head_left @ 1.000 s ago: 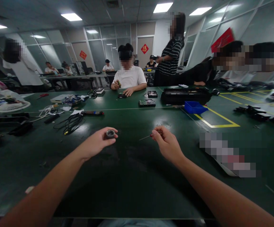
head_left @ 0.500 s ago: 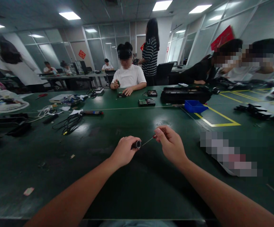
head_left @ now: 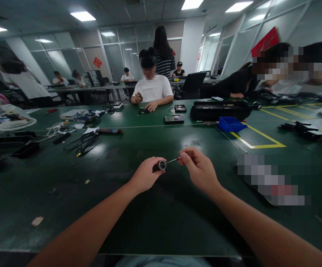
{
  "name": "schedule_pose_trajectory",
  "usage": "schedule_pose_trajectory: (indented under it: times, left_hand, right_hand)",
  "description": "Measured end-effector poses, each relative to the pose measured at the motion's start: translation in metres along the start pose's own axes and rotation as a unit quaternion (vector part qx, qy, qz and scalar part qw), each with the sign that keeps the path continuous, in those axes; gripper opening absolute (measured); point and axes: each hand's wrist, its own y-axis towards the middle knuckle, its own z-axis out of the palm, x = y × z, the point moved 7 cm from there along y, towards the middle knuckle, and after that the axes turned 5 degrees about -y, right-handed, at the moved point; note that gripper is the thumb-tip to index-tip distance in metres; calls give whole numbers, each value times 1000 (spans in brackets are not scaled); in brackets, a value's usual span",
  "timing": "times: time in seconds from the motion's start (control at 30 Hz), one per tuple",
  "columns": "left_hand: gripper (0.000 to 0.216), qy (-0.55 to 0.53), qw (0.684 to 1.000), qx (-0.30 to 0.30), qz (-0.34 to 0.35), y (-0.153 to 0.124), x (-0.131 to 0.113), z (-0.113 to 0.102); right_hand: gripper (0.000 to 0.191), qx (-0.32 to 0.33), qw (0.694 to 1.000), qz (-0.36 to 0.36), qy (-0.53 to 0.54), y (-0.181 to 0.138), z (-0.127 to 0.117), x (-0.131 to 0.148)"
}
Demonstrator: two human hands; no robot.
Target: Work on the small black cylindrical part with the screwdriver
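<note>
Over the green counter (head_left: 161, 226), a small dark cylinder (head_left: 162, 165) and a thin-shafted tool (head_left: 173, 160) held close together

Near the middle of the view, the left hand (head_left: 146, 174) has its fingers curled around the cylinder, whose round, open-looking end is turned toward the camera. Just to the right, the right hand (head_left: 198, 167) pinches the tool by its reddish handle, fingers drawn tight about it. The slim metal shaft slants down and leftward to the cylinder's rim; whether the tip touches it is too small to tell. Both forearms reach in over the near edge of the counter.

Beyond the hands, toward the left, a loose coil of black cable (head_left: 84, 144) lies beside a dark, rod-like tool (head_left: 109, 131) with a red end. Nearer the front edge is a pale scrap (head_left: 37, 221). On the right sits a long object blurred by pixels (head_left: 272, 181), and farther back a blue tray (head_left: 232, 124) stands by yellow tape lines (head_left: 266, 146), in front of a long black casing (head_left: 220, 110). A circuit-faced drive (head_left: 174, 119) lies left of the tray. Across the counter, a person in a white shirt (head_left: 152, 89) handles a small dark part (head_left: 144, 110).
</note>
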Motion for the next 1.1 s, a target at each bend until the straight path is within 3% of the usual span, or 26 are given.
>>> schedule_pose_trajectory:
  times: [0.33,0.6,0.77,0.97,1.1]
  left_hand:
    - [36,14,1000,-6,10,1,5,-3]
    - [39,25,1000,1,7,1,4,-3]
    - [37,27,1000,9,12,1,2,-2]
    - [38,34,999,8,-2,0,6,-2]
    - [37,39,999,13,12,1,5,-2]
  right_hand:
    - [24,22,998,-3,-57,2,-2,5]
    - [18,49,998,-2,-30,1,3,0]
    - [29,51,997,-1,-61,2,4,4]
    - [22,57,998,4,-29,2,4,2]
    - [33,69,997,1,-46,1,6,4]
